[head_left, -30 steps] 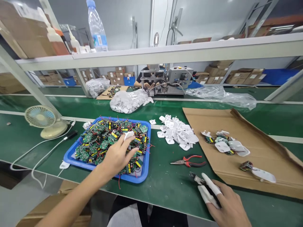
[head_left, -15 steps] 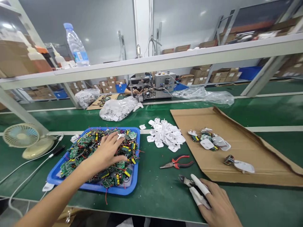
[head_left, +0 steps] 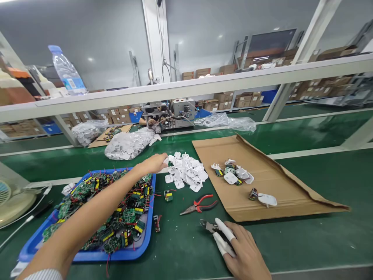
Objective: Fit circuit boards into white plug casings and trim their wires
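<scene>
My left hand [head_left: 158,162] reaches over the tray to the left edge of a pile of white plastic plug covers [head_left: 188,171]. Its fingers are closed together, with something white at the tips that I cannot make out. My right hand [head_left: 240,249], white finger cots on two digits, holds diagonal cutters [head_left: 207,225] low over the table. Between the hands lie red-handled pliers [head_left: 199,205], a small circuit board [head_left: 168,195] and another board [head_left: 157,223]. Under my left arm is a blue tray [head_left: 150,229] heaped with wired circuit boards [head_left: 129,214].
Cardboard [head_left: 276,186] at right carries several covers joined to boards [head_left: 236,175]. A bag of white parts [head_left: 128,146] lies behind the tray. A fan [head_left: 11,202] stands at left. A shelf [head_left: 175,87] crosses above, holding a water bottle [head_left: 67,72]. Beyond stands a machine [head_left: 182,111].
My left hand has moved from the tray to the white pile. Two circuit boards now lie on the table beside the tray. The right hand keeps its cutters; the view has swung right.
</scene>
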`<action>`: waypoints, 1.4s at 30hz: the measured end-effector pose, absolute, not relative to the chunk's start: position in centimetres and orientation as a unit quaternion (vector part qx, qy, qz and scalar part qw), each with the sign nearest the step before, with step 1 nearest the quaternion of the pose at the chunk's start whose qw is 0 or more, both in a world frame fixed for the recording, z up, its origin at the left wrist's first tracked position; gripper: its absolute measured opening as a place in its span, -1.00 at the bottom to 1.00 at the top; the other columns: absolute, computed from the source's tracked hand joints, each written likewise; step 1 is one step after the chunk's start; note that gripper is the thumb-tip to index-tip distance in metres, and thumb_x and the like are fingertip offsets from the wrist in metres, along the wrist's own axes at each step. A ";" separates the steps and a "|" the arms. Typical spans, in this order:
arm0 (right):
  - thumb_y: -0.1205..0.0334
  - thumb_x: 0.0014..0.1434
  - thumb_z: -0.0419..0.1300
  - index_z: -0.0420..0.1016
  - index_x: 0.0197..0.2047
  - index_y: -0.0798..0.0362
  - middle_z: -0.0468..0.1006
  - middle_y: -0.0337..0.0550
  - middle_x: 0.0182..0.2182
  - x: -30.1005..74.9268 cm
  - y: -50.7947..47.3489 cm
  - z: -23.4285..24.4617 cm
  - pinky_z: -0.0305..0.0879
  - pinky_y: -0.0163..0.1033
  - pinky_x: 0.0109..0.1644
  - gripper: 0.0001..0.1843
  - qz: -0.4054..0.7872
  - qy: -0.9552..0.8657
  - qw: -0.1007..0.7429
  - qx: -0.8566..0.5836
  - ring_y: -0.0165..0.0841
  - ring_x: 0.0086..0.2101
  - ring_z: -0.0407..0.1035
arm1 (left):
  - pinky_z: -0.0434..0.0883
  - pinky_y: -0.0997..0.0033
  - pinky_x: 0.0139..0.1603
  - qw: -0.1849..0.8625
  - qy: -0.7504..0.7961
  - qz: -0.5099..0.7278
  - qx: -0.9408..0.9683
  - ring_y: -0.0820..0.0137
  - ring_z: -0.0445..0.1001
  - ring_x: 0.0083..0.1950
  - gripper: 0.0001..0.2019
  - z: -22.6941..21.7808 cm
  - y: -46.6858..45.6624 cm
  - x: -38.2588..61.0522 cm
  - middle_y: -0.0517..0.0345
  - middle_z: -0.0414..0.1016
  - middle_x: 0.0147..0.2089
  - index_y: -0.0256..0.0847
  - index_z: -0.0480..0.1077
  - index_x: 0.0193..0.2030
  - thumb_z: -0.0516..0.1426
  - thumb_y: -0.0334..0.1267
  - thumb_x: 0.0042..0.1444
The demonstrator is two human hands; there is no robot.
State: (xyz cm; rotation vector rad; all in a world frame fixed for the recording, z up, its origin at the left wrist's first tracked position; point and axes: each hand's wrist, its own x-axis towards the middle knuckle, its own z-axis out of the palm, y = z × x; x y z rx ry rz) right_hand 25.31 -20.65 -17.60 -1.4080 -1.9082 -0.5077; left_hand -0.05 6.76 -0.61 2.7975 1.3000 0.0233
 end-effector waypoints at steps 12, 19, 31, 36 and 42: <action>0.37 0.25 0.10 0.38 0.16 0.10 0.55 0.03 -0.06 25.5 -20.9 -18.6 0.42 -0.14 -0.07 -0.60 -0.184 -0.725 0.371 -0.550 -0.22 -0.12 0.48 | 0.47 0.30 -0.06 0.128 0.357 0.003 0.925 0.13 0.58 -0.04 -0.54 -2.4 6.3 5.2 -0.06 0.58 -0.04 -0.23 0.46 0.09 0.22 0.06 0.21; 0.37 0.27 0.12 0.37 0.16 0.09 0.54 0.04 -0.06 25.3 -20.9 -18.1 0.40 -0.14 -0.08 -0.62 -0.160 -0.725 0.373 -0.557 -0.21 -0.12 0.46 | 0.51 0.10 0.01 0.215 0.221 -0.206 0.929 -0.19 0.42 0.24 0.05 -4.4 -3.1 -1.3 -0.03 0.25 0.41 0.17 0.28 0.35 0.51 0.04 -0.38; 0.26 0.30 0.03 0.38 0.02 0.04 0.56 0.03 -0.11 26.1 -20.2 -18.2 0.38 -0.14 -0.14 -0.75 -0.210 -0.745 0.359 -0.521 -0.19 -0.19 0.49 | 0.47 0.28 0.12 0.136 0.328 0.013 0.935 0.13 0.50 0.15 -0.74 1.0 -3.2 -5.8 -0.07 0.32 0.28 -0.16 0.48 0.01 0.15 -0.30 0.18; 0.27 0.30 0.03 0.37 -0.01 0.08 0.55 0.06 -0.12 25.8 -20.2 -17.9 0.37 -0.13 -0.14 -0.77 -0.222 -0.748 0.351 -0.518 -0.18 -0.19 0.49 | 0.27 0.03 0.35 0.054 0.454 0.021 0.889 0.00 0.26 0.40 -0.36 2.9 0.8 -13.6 -0.16 0.28 0.40 -0.17 0.20 0.41 0.10 0.01 0.24; 0.22 0.33 0.06 0.37 0.11 0.03 0.57 0.00 -0.08 25.7 -20.4 -17.3 0.38 -0.15 -0.12 -0.69 -0.206 -0.751 0.348 -0.522 -0.22 -0.15 0.49 | 0.25 -0.09 0.33 0.054 0.546 -0.070 0.833 -0.07 0.26 0.40 -0.26 -0.7 3.6 -17.1 -0.26 0.33 0.38 -0.27 0.30 0.35 -0.07 0.25 0.24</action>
